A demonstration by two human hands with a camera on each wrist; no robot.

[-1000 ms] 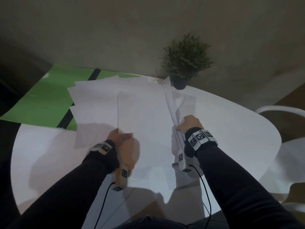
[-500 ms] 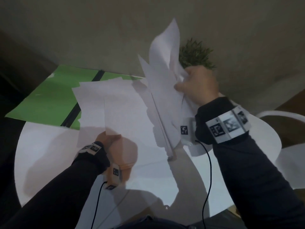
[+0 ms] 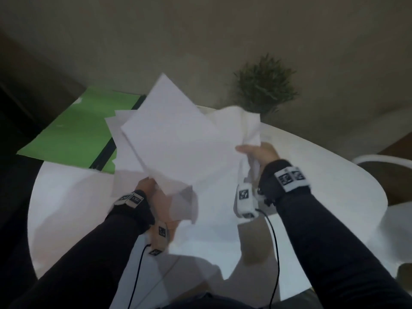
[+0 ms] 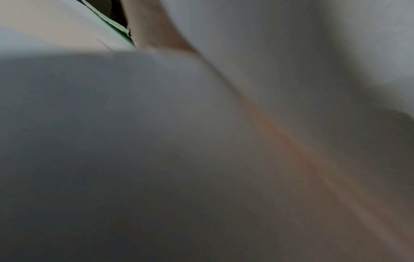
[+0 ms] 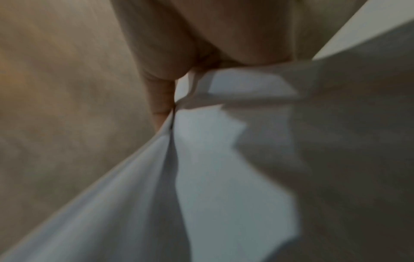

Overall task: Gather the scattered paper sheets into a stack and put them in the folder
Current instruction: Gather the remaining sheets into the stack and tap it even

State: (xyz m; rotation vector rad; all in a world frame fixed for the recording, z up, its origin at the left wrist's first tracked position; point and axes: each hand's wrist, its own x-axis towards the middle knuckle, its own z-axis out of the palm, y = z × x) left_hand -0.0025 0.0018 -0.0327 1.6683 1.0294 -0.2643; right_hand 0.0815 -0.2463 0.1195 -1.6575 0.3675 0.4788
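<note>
Several white paper sheets (image 3: 176, 139) are lifted off the round white table (image 3: 66, 208) in a loose, fanned bunch. My left hand (image 3: 148, 188) grips their near left corner, its fingers hidden under the paper. My right hand (image 3: 256, 152) pinches the crumpled right edge of the sheets (image 5: 224, 159), with the thumb on top. More white sheets (image 3: 116, 121) lie flat behind the bunch, partly over the open green folder (image 3: 73, 130) at the table's far left. The left wrist view shows only blurred paper (image 4: 156, 141) close up and a sliver of the green folder (image 4: 112, 26).
A small potted plant (image 3: 263, 88) stands at the table's far edge, right behind the raised sheets. A white chair (image 3: 383, 161) is at the right. The folder overhangs the table's far left edge. Bare tabletop lies at the left and right.
My right hand came down from high near the plant, bringing its sheets over toward the left. My left hand has lifted its sheets off the table, so both bunches now meet in the air.
</note>
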